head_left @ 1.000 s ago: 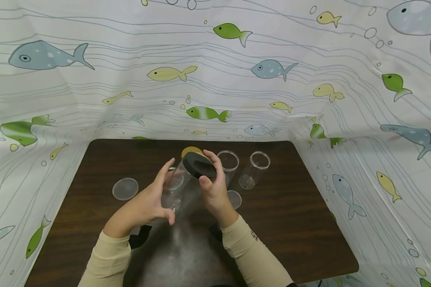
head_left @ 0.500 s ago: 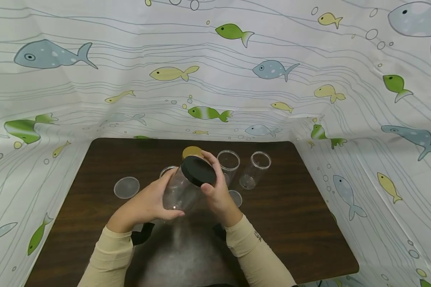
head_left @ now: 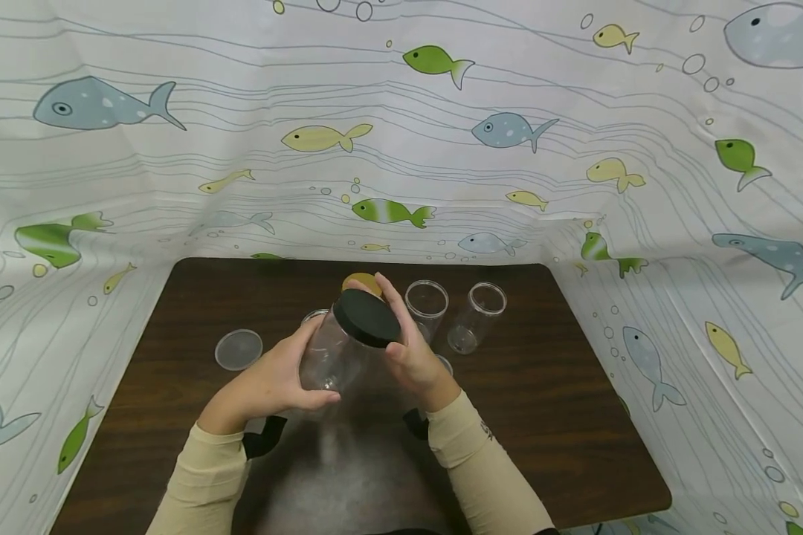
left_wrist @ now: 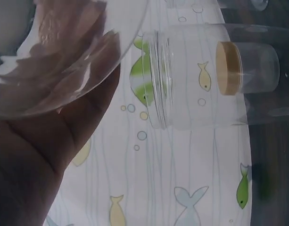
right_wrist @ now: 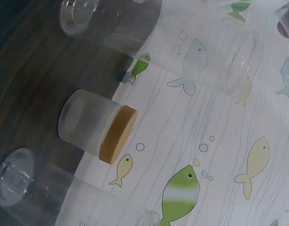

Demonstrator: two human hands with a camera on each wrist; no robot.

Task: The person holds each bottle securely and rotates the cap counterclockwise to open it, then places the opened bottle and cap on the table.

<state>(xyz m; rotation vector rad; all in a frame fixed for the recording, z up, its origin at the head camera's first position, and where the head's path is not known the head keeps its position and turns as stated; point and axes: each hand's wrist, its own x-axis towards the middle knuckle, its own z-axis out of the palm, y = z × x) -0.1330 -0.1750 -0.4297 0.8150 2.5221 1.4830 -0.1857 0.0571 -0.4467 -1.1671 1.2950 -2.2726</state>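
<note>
1. The left hand [head_left: 268, 383] curves round the side of a clear jar [head_left: 328, 360], thumb on the near side, and grips it with the fingers parted only by the jar's width.
2. The right hand [head_left: 415, 357] is spread at the jar's black lid [head_left: 368, 318], with its thumb by the near edge and its fingers along the far side; I cannot tell how firmly it holds.
3. The jar is between the 2 hands, raised over the tabletop [head_left: 549, 416] and tilted, its lid toward the right hand and its base toward the left.
4. Both forearms wear beige sleeves [head_left: 207, 464], with a black strap [head_left: 265, 437] at the left wrist.
5. Just beyond the hands stands a small frosted pot [right_wrist: 85, 122] with a gold lid [head_left: 363, 282].
6. Past the left fingers shows the rim of an open jar [head_left: 314, 314], mostly hidden.
7. Beyond the right hand stand 2 clear open containers, a nearer one [head_left: 427, 301] and a farther one [head_left: 478, 316].
8. A clear disc [head_left: 239, 349] lies left of the left hand; another disc [head_left: 447, 364] is partly covered by the right.
9. Outermost, a fish-printed sheet [head_left: 428, 171] surrounds the tabletop.
</note>
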